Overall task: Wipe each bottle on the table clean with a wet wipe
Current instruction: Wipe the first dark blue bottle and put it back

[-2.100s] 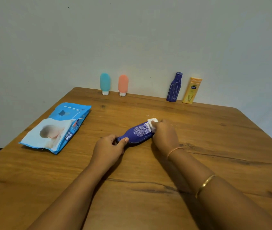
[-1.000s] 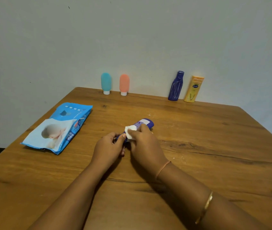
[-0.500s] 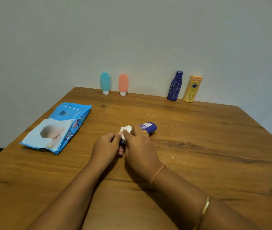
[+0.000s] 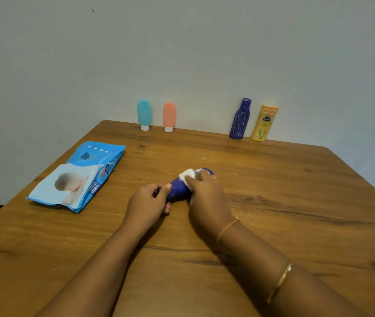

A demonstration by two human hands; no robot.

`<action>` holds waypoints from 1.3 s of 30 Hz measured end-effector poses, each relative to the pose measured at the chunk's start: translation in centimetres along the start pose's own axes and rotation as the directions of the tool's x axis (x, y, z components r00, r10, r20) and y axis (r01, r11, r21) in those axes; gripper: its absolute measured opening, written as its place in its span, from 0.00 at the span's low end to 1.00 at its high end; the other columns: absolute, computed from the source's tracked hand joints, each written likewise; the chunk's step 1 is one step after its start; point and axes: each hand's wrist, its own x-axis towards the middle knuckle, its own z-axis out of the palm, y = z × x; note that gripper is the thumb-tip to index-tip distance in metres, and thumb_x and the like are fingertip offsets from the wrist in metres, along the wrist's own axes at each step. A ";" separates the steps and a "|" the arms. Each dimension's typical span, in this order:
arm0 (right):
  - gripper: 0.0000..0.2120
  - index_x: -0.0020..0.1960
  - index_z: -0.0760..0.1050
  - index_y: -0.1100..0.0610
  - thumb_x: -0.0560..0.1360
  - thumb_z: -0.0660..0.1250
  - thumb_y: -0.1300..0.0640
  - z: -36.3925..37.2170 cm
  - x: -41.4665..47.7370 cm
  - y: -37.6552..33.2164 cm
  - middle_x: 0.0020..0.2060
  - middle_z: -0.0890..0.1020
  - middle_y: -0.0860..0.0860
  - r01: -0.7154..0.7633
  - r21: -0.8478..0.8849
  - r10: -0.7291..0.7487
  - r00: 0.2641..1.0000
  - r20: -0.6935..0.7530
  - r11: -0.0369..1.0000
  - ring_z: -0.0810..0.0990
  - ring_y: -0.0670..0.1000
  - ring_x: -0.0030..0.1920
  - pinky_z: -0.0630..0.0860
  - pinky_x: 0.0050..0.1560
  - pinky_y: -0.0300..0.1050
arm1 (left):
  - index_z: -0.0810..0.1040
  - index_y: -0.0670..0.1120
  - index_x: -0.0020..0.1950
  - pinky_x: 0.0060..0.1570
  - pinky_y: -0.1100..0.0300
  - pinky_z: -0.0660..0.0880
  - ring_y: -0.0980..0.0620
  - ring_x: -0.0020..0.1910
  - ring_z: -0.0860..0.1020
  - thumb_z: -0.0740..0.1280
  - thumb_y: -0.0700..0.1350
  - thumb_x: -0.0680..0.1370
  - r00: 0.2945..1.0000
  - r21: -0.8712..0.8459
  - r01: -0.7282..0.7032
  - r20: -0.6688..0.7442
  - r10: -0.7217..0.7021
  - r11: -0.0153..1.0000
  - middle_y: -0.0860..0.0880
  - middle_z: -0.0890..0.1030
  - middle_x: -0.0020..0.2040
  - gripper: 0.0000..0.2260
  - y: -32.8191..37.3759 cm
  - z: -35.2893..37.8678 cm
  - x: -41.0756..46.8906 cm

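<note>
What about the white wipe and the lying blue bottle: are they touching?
Touching. The head view shows the right hand pressing the wipe onto the blue bottle, no gap between them; the left hand grips its other end.

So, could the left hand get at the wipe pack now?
Probably yes, once it lets go: the left hand grips the blue bottle, but the wipe pack lies to its left, nothing between.

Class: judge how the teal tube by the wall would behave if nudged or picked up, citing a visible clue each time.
The teal tube stands on its narrow white cap, wider above, so a nudge would probably tip it. Its rounded, matt body looks like soft silicone, so it likely squashes slightly. Lying down, it might roll.
</note>
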 end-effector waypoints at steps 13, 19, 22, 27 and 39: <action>0.14 0.60 0.75 0.56 0.75 0.62 0.61 -1.2 2.8 4.0 0.53 0.75 0.56 -0.189 -0.061 0.195 0.975 0.106 0.980 0.73 0.58 0.56 0.68 0.48 0.44 | 0.78 0.48 0.55 0.41 0.59 0.75 0.53 0.34 0.81 0.66 0.49 0.77 0.998 0.044 -0.064 0.009 0.063 0.997 0.46 0.83 0.38 0.09 -0.5 0.3 0.2; 0.16 0.62 0.72 0.55 0.75 0.61 0.62 -0.6 -0.4 -2.0 0.55 0.73 0.55 0.143 0.009 -0.144 0.986 0.087 0.990 0.70 0.58 0.55 0.69 0.45 0.47 | 0.78 0.51 0.52 0.44 0.55 0.77 0.52 0.40 0.81 0.68 0.47 0.75 0.997 0.047 -0.073 -0.003 0.073 0.996 0.51 0.81 0.40 0.07 -0.2 0.2 -0.1; 0.16 0.63 0.72 0.54 0.75 0.62 0.62 -1.2 0.1 -1.2 0.55 0.73 0.54 0.121 0.028 -0.124 0.987 0.107 0.992 0.71 0.57 0.56 0.73 0.49 0.49 | 0.78 0.51 0.54 0.42 0.57 0.76 0.51 0.41 0.80 0.69 0.49 0.74 0.995 0.086 -0.099 -0.005 0.100 0.991 0.51 0.81 0.41 0.09 -0.4 0.1 -0.2; 0.16 0.63 0.73 0.57 0.75 0.62 0.61 -1.9 2.4 3.6 0.56 0.73 0.56 -0.105 -0.052 0.109 0.989 0.101 0.993 0.72 0.57 0.57 0.70 0.54 0.47 | 0.78 0.51 0.59 0.38 0.66 0.72 0.56 0.39 0.78 0.69 0.48 0.74 0.988 0.120 -0.156 0.001 0.157 0.981 0.54 0.80 0.42 0.13 -0.2 0.1 -0.4; 0.19 0.64 0.70 0.52 0.74 0.66 0.57 -2.3 0.2 -0.7 0.56 0.71 0.52 0.237 -0.005 -0.237 0.970 0.054 0.971 0.69 0.51 0.56 0.71 0.51 0.43 | 0.77 0.60 0.51 0.44 0.70 0.73 0.65 0.45 0.76 0.72 0.42 0.71 0.953 0.017 -0.292 -0.082 0.293 0.956 0.60 0.77 0.46 0.15 0.0 0.0 -0.7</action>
